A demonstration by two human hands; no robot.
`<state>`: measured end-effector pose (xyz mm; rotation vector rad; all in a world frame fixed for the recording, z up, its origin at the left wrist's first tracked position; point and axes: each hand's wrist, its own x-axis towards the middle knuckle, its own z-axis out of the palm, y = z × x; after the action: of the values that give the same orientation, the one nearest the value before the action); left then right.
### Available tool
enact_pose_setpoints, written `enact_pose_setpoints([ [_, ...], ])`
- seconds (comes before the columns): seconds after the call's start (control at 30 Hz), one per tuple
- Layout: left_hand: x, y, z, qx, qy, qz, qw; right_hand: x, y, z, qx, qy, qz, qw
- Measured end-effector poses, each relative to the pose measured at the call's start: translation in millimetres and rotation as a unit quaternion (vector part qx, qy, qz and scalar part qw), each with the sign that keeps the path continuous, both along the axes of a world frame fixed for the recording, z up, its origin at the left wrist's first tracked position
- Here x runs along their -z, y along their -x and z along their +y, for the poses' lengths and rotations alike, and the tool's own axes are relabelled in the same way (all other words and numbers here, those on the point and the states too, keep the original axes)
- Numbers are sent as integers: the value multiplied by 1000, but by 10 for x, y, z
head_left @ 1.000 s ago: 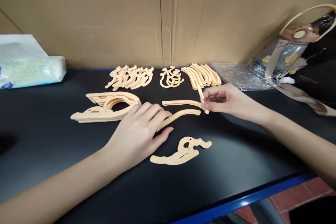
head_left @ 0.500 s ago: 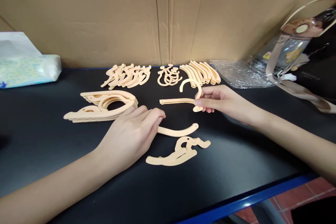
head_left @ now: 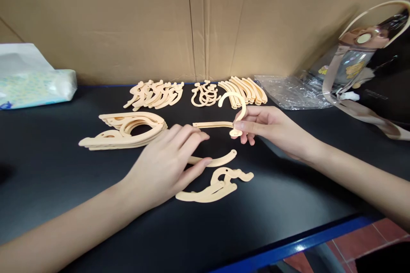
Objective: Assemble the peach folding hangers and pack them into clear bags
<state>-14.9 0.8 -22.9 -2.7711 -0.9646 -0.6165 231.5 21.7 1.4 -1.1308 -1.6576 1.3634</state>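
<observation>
My right hand pinches a cream hook-shaped plastic piece, its curved end up, above a straight cream strip on the black table. With its fingers spread, my left hand rests on the left end of a curved cream arm piece. Just in front lies a wavy flat cream piece. A stack of large curved hanger bodies sits to the left of my left hand.
Along the back, below a cardboard wall, lie rows of small cream parts, hooks and curved arms. A tissue pack is far left. Clear plastic wrap and a bottle in a bag are at right. The blue table edge runs along the front.
My right hand lifted the hook piece and turned it upright. The left hand drew the curved arm piece nearer and rotated it, then spread its fingers over its end.
</observation>
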Motion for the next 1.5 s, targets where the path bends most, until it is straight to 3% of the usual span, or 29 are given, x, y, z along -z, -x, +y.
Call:
enact_pose_setpoints([
  [0.13,22,-165,-13,29,103,-20,994,20,-6,-9,13,14,25,1000],
  [0.37,-7,-422,-20,9,166,-33,985,33,-8,-45,-3,23,38,999],
  [0.67,-2,-149,-59,-26,215,-82,973,56,62,-121,-8,83,97,992],
  [0.87,91,-102,-73,-5,116,-78,990,72,113,-173,-51,186,138,971],
  [1.07,169,-93,-55,17,60,-67,996,79,128,-156,-70,241,161,955],
  [1.5,83,-140,-78,26,-2,10,1000,139,145,-136,-102,230,135,958],
])
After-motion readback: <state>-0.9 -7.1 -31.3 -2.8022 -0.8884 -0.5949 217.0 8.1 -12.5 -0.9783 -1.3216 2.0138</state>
